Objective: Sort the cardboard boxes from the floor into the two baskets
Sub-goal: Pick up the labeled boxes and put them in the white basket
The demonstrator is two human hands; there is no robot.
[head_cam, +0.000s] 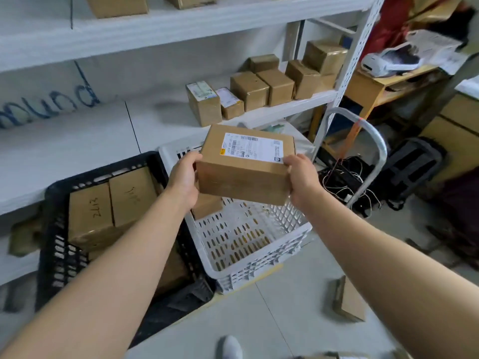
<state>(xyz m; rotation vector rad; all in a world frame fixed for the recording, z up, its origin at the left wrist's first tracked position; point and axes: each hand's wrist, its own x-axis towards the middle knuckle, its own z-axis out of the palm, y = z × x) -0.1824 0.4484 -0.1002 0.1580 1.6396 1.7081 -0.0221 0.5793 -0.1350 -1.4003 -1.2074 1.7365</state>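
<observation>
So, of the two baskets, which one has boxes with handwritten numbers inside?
The black basket, to the left of the white basket. Its two top boxes carry handwritten numbers; the white one shows only one plain box.

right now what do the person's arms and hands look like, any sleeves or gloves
Both arms are bare along all of their visible length, with no sleeves in view. The left hand and right hand wear no gloves. No watch, rings or wristbands show on either wrist, and no markings can be seen.

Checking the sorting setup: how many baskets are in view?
2. The black basket sits left on the floor, the white basket right beside it, under the held box.
</observation>
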